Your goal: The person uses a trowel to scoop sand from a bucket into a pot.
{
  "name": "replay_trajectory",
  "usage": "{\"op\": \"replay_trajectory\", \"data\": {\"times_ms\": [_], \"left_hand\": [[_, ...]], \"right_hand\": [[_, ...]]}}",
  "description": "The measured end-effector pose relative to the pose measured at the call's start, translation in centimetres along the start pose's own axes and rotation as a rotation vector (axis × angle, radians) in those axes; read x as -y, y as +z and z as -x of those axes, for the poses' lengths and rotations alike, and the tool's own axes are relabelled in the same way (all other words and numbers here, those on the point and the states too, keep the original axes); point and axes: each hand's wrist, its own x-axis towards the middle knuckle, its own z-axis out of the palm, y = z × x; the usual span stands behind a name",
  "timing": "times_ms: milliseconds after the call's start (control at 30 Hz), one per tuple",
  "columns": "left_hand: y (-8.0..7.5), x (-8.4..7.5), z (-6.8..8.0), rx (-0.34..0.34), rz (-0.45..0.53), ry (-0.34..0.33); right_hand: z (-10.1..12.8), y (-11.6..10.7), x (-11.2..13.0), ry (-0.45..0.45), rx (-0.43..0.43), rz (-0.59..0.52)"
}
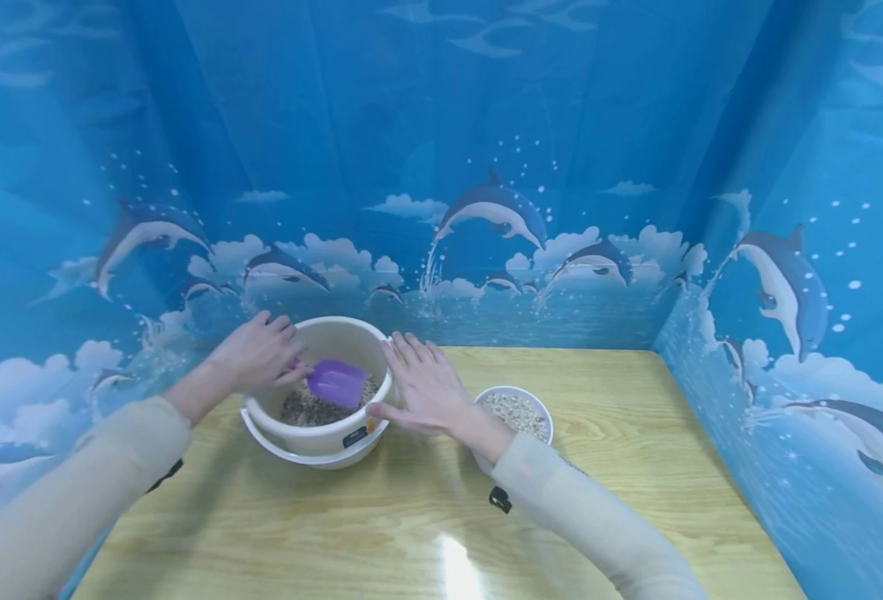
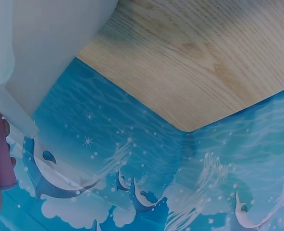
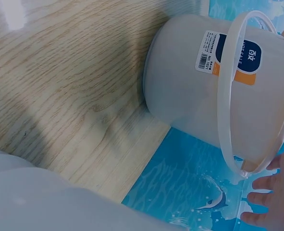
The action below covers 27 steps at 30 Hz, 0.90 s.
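A cream plastic bucket point(image 1: 302, 440) stands on the wooden table point(image 1: 426, 517), part-filled with mixed grain point(image 1: 302, 410). A purple scoop point(image 1: 338, 382) lies in the bucket over the grain, and my left hand point(image 1: 276, 357) pinches its handle at the bucket's left rim. My right hand point(image 1: 419, 385) rests with straight fingers against the bucket's right rim. In the right wrist view the bucket point(image 3: 204, 91) shows its label and hoop handle point(image 3: 227, 120), with my fingertips point(image 3: 262, 202) by it. The left wrist view shows only the bucket wall point(image 2: 50, 43).
A small white bowl point(image 1: 512, 389) of pale grain sits just right of the bucket, under my right wrist; its rim point(image 3: 36, 197) fills the right wrist view's bottom. Blue dolphin-print curtains point(image 1: 486, 208) wall the table on three sides. Bare wood lies in front.
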Motion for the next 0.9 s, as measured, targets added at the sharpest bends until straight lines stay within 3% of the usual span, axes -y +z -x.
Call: {"op": "replay_trajectory", "data": {"times_ms": [367,667,900], "left_hand": [[0.6,-0.8,-1.1,0.078,-0.03,0.036],[0.8,-1.4,-1.7,0.071,-0.079,0.087],[1.2,-1.8,-1.8,0.059,-0.059,0.101]], "right_hand": [[-0.1,0.3,0.1,0.007,0.026,-0.009],[-0.1,0.4,0.0,0.012,0.028,-0.006],[-0.2,0.5,0.1,0.017,0.028,-0.006]]}}
